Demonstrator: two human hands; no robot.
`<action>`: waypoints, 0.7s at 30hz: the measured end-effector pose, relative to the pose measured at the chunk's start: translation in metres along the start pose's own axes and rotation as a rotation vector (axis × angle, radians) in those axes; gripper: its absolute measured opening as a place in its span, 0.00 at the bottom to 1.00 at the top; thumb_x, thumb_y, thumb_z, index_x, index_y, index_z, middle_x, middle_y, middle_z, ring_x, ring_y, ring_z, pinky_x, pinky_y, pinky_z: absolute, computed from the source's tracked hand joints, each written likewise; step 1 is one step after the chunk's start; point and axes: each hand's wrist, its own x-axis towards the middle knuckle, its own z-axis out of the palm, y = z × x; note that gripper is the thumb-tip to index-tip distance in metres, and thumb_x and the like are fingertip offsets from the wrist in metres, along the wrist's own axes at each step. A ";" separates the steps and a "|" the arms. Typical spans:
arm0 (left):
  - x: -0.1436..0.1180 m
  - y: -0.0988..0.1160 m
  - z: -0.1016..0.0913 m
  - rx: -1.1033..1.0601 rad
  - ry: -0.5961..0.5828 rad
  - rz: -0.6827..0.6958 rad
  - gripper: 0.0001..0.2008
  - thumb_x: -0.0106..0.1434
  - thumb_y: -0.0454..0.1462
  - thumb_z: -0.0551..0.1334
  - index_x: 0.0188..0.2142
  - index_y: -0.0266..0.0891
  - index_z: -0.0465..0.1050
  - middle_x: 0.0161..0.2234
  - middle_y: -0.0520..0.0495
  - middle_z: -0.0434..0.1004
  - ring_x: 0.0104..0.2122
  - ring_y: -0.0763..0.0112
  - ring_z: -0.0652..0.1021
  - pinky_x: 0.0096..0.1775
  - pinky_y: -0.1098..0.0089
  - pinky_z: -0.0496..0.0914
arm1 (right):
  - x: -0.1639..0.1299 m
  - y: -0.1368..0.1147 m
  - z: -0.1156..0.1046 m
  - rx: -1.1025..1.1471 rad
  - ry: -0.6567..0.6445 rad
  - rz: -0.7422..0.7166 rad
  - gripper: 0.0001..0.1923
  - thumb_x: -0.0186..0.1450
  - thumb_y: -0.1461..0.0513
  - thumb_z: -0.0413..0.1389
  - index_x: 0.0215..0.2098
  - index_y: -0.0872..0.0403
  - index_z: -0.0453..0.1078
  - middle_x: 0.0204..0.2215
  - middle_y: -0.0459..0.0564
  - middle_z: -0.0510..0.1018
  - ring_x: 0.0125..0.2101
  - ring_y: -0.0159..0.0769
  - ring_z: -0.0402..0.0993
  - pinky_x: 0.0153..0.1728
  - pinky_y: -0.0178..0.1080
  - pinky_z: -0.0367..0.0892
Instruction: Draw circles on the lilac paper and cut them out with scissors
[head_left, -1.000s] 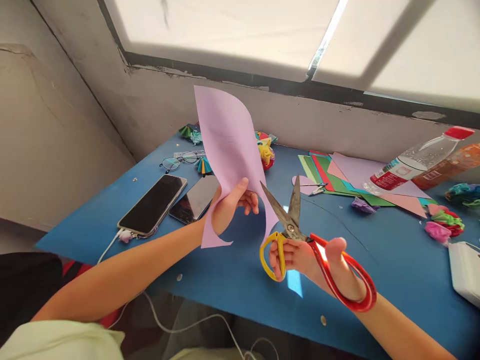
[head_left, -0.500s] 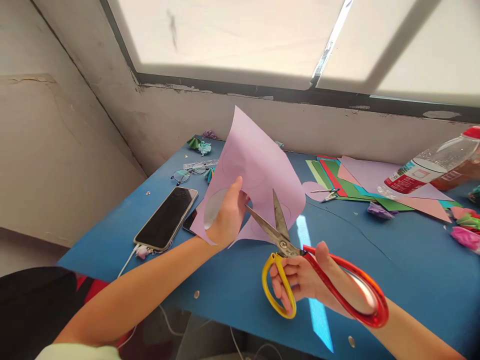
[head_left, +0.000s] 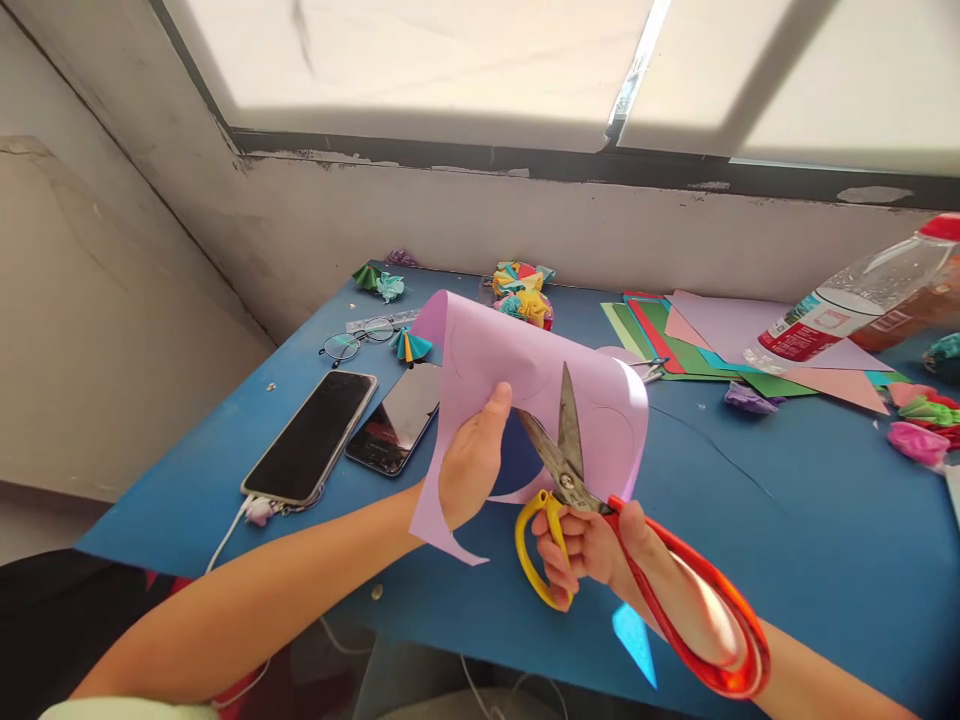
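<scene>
Here the left hand [head_left: 469,462] is pinching a sheet of lilac paper [head_left: 517,375] between thumb and fingers, holding it curled up above the blue table [head_left: 787,520], while the right hand [head_left: 592,545] is gripping a pair of scissors [head_left: 570,470], fingers through the yellow loop and the big red loop riding down over the wrist. The blades are standing open in a narrow V with their points lying against the sheet just right of the left thumb, so a cut looks to be in progress or about to start. The paper is already showing work: a rounded bite is missing from its near edge, leaving a curved tail hanging below the left hand, and faint drawn curves are showing on the part still whole, so by my reckoning some shapes are out and more are left to cut. To the left, two phones [head_left: 311,435] are lying side by side, one on a white cable, with a pair of glasses [head_left: 360,338] beyond them. Toward the far edge, crumpled coloured paper balls [head_left: 523,297] are sitting, and to the right a fan of coloured sheets [head_left: 720,350] is lying spread with a plastic bottle [head_left: 847,305] lying over it.
</scene>
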 end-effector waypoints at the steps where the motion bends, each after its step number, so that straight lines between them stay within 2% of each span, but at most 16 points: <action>1: -0.002 0.004 0.001 -0.023 -0.008 -0.030 0.22 0.67 0.50 0.52 0.50 0.41 0.73 0.53 0.48 0.74 0.58 0.59 0.69 0.57 0.62 0.68 | 0.000 0.001 0.002 -0.012 0.007 -0.033 0.40 0.54 0.31 0.46 0.39 0.56 0.66 0.25 0.45 0.61 0.22 0.29 0.57 0.25 0.37 0.62; 4: -0.005 0.011 0.003 -0.064 -0.005 -0.046 0.22 0.67 0.49 0.52 0.52 0.41 0.72 0.55 0.49 0.72 0.59 0.61 0.68 0.59 0.63 0.66 | -0.003 -0.002 0.008 -0.065 0.023 -0.127 0.35 0.60 0.34 0.45 0.41 0.55 0.64 0.25 0.45 0.60 0.23 0.28 0.55 0.25 0.36 0.61; 8: -0.003 0.010 0.004 -0.101 0.004 -0.015 0.19 0.68 0.47 0.52 0.51 0.42 0.73 0.52 0.49 0.75 0.58 0.61 0.69 0.59 0.63 0.66 | -0.005 -0.008 0.017 -0.086 0.034 -0.118 0.32 0.62 0.36 0.44 0.39 0.55 0.63 0.26 0.46 0.60 0.23 0.28 0.55 0.25 0.35 0.61; 10: -0.003 0.009 0.003 -0.116 0.022 0.041 0.18 0.68 0.47 0.52 0.49 0.43 0.73 0.49 0.49 0.77 0.57 0.61 0.70 0.58 0.63 0.66 | -0.006 -0.010 0.019 -0.096 0.048 -0.117 0.30 0.62 0.36 0.45 0.35 0.54 0.61 0.25 0.45 0.59 0.22 0.27 0.55 0.24 0.35 0.60; 13: -0.004 0.011 0.000 -0.053 0.098 0.210 0.15 0.68 0.45 0.54 0.47 0.43 0.72 0.46 0.47 0.76 0.51 0.62 0.74 0.54 0.63 0.69 | -0.008 -0.010 0.019 -0.172 0.130 -0.147 0.28 0.64 0.38 0.44 0.29 0.54 0.57 0.25 0.45 0.58 0.23 0.27 0.54 0.25 0.35 0.59; 17: -0.005 0.015 -0.003 0.012 0.199 0.401 0.09 0.67 0.42 0.57 0.40 0.42 0.73 0.43 0.45 0.73 0.42 0.65 0.74 0.44 0.67 0.71 | -0.011 -0.010 0.016 -0.187 0.190 -0.216 0.27 0.65 0.39 0.44 0.31 0.54 0.57 0.25 0.45 0.58 0.22 0.27 0.53 0.24 0.35 0.58; 19: -0.007 0.016 -0.003 -0.014 0.186 0.420 0.09 0.66 0.41 0.58 0.38 0.40 0.74 0.40 0.46 0.72 0.39 0.68 0.74 0.40 0.70 0.71 | -0.011 -0.010 0.015 -0.192 0.215 -0.220 0.26 0.65 0.39 0.45 0.32 0.54 0.57 0.24 0.44 0.57 0.22 0.27 0.52 0.22 0.34 0.57; 21: -0.009 0.015 -0.002 -0.077 0.129 0.361 0.09 0.65 0.41 0.59 0.40 0.39 0.74 0.37 0.47 0.73 0.37 0.69 0.74 0.39 0.71 0.70 | -0.011 -0.010 0.014 -0.187 0.255 -0.211 0.27 0.63 0.39 0.46 0.31 0.54 0.56 0.24 0.42 0.55 0.21 0.26 0.50 0.20 0.33 0.55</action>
